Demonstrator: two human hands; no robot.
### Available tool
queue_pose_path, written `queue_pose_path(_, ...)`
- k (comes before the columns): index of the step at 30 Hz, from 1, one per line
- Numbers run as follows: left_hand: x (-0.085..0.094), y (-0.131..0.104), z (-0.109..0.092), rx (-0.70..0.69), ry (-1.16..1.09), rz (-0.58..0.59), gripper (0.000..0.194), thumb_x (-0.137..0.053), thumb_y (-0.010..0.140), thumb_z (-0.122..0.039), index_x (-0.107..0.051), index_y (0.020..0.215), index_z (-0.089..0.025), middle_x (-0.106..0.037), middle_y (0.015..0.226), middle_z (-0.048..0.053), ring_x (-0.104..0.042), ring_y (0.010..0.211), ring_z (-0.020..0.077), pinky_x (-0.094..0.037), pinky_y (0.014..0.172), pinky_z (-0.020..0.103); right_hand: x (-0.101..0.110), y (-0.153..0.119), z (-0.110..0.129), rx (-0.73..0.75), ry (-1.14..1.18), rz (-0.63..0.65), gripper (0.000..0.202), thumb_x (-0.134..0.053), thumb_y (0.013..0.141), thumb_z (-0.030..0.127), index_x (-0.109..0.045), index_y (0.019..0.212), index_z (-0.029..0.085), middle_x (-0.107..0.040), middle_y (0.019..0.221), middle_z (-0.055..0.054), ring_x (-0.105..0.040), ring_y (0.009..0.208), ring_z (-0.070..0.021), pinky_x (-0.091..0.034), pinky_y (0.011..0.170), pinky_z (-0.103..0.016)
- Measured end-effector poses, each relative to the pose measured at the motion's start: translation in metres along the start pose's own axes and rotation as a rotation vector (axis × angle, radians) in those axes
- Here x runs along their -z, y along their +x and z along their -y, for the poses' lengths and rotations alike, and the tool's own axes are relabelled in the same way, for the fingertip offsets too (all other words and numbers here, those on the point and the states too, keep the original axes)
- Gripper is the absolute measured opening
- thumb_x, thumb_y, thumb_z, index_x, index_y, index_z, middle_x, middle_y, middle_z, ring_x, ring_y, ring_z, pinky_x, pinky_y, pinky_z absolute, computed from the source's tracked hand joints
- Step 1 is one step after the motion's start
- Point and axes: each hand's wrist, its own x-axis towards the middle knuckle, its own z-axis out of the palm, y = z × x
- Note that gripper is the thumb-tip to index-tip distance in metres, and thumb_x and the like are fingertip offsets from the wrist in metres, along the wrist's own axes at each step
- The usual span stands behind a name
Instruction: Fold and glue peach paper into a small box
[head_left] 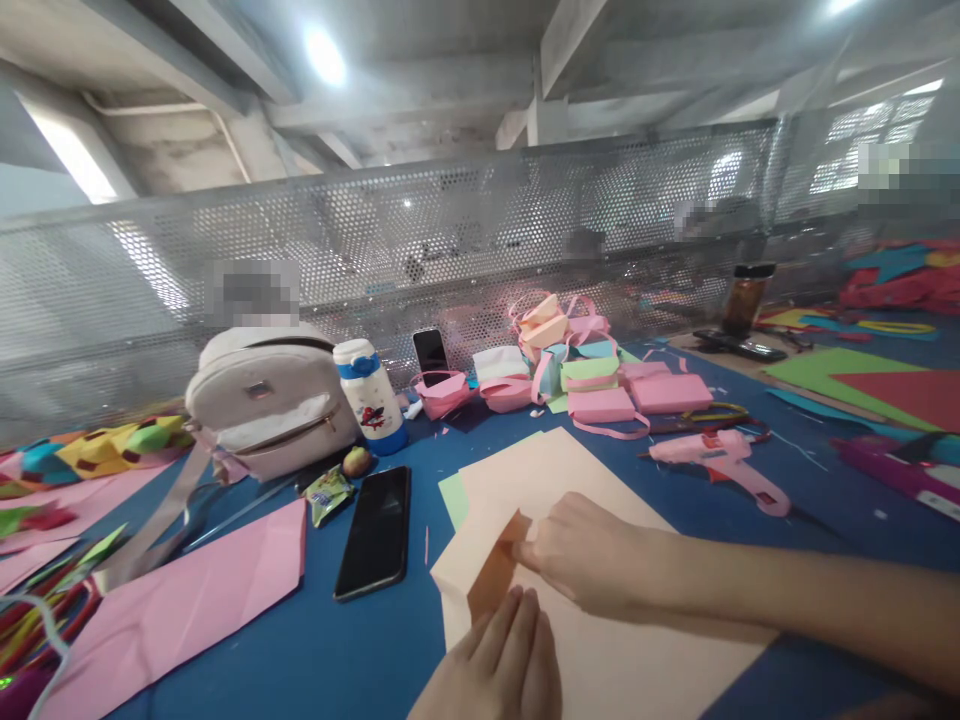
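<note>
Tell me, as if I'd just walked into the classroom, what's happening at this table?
A person is working a folded flap in a sheet of peach paper. The left hand lies flat by the fold, while the right hand has a finger at its opening. Beyond the sheet sit small folded paper bags; a pink glue gun lies to the right, and a dark phone to the left.

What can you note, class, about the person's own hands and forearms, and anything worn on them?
The left hand and right hand show no gloves or rings. The right forearm shows no sleeve or watch; the left forearm is out of view.
</note>
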Motion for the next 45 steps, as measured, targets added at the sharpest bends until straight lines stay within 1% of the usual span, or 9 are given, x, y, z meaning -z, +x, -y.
queue_pose_path(10, 0.002, 0.009, -0.001, 0.018, -0.045, -0.161, 0.035, -0.038, 0.095, -0.004, -0.072, 0.101, -0.008, -0.081, 0.099, 0.012, -0.078, 0.091, 0.0222, -0.063, 0.076, 0.025, 0.008, -0.013, 0.01, 0.057, 0.032, 0.063, 0.029, -0.062, 0.082, 0.012, -0.068, 0.111, 0.016, -0.074, 0.069, -0.006, -0.068, 0.062, -0.0218, -0.016, 0.047, -0.032)
queue_pose_path(15, 0.034, 0.023, 0.026, 0.006, -0.316, -0.215, 0.028, -0.045, 0.099, -0.01, -0.07, 0.11, -0.011, -0.081, 0.098, 0.006, -0.077, 0.091, 0.0169, -0.061, 0.088, 0.024, 0.003, -0.017, 0.007, 0.035, 0.124, 0.029, 0.021, -0.059, 0.089, 0.019, -0.067, 0.108, 0.019, -0.076, 0.077, -0.006, -0.069, 0.066, -0.0222, -0.02, 0.049, -0.03)
queue_pose_path(19, 0.064, 0.022, 0.082, 0.114, -0.495, -0.098, 0.034, -0.042, 0.099, -0.013, -0.062, 0.126, -0.018, -0.076, 0.116, 0.01, -0.072, 0.108, 0.0189, -0.057, 0.095, 0.03, 0.002, -0.021, 0.0, -0.031, 0.301, -0.061, 0.021, -0.05, 0.095, 0.015, -0.069, 0.103, 0.023, -0.078, 0.087, -0.003, -0.071, 0.074, -0.0199, -0.036, 0.06, -0.027)
queue_pose_path(23, 0.059, 0.004, 0.122, 0.225, -0.691, 0.253, 0.057, -0.063, 0.088, -0.012, -0.051, 0.141, -0.029, -0.046, 0.154, 0.012, -0.054, 0.134, 0.0262, -0.055, 0.099, 0.032, -0.002, -0.02, 0.002, 0.008, 0.462, -0.206, 0.027, -0.046, 0.1, 0.014, -0.071, 0.106, 0.02, -0.077, 0.101, -0.004, -0.07, 0.091, -0.0173, -0.044, 0.077, -0.026)
queue_pose_path(26, 0.043, -0.004, 0.126, 0.234, -0.769, 0.411, 0.053, -0.072, 0.08, -0.008, -0.059, 0.126, -0.03, -0.035, 0.16, 0.01, -0.049, 0.139, 0.0288, -0.051, 0.104, 0.035, -0.006, -0.015, 0.004, 0.086, 0.475, -0.274, 0.024, -0.049, 0.099, 0.017, -0.072, 0.103, 0.018, -0.075, 0.101, -0.006, -0.066, 0.096, -0.0185, -0.045, 0.084, -0.028)
queue_pose_path(33, 0.033, 0.006, 0.12, 0.181, -0.725, 0.516, 0.036, -0.062, 0.08, -0.001, -0.058, 0.106, -0.026, -0.022, 0.167, 0.008, -0.062, 0.126, 0.0318, -0.057, 0.09, 0.035, -0.004, -0.013, -0.005, 0.094, 0.493, -0.364, 0.024, -0.05, 0.1, 0.022, -0.073, 0.098, 0.016, -0.071, 0.099, -0.008, -0.06, 0.093, -0.0212, -0.044, 0.086, -0.034)
queue_pose_path(36, 0.032, 0.006, 0.123, 0.227, -0.745, 0.446, 0.031, -0.059, 0.082, -0.001, -0.058, 0.102, -0.025, -0.024, 0.166, 0.007, -0.063, 0.124, 0.03, -0.058, 0.088, 0.033, 0.002, -0.019, -0.008, 0.058, 0.533, -0.403, 0.027, -0.048, 0.102, 0.024, -0.073, 0.106, 0.017, -0.07, 0.102, -0.008, -0.059, 0.094, -0.0218, -0.044, 0.087, -0.036)
queue_pose_path(41, 0.025, 0.003, 0.124, 0.461, -0.809, 0.138, 0.013, -0.048, 0.094, -0.013, -0.057, 0.094, -0.023, -0.032, 0.159, 0.01, -0.049, 0.138, 0.0298, -0.054, 0.099, 0.038, 0.011, -0.026, -0.012, 0.0, 0.633, -0.572, 0.032, -0.045, 0.104, 0.033, -0.062, 0.13, 0.024, -0.064, 0.124, -0.008, -0.053, 0.115, -0.025, -0.039, 0.101, -0.042)
queue_pose_path(45, 0.014, 0.0, 0.124, 0.679, -0.859, -0.064, 0.015, -0.049, 0.098, -0.027, -0.057, 0.087, -0.021, -0.037, 0.153, 0.014, -0.036, 0.146, 0.0331, -0.048, 0.107, 0.048, 0.011, -0.025, -0.014, -0.121, 0.725, -0.832, 0.033, -0.046, 0.103, 0.034, -0.053, 0.135, 0.029, -0.055, 0.132, -0.007, -0.047, 0.125, -0.0251, -0.035, 0.107, -0.042)
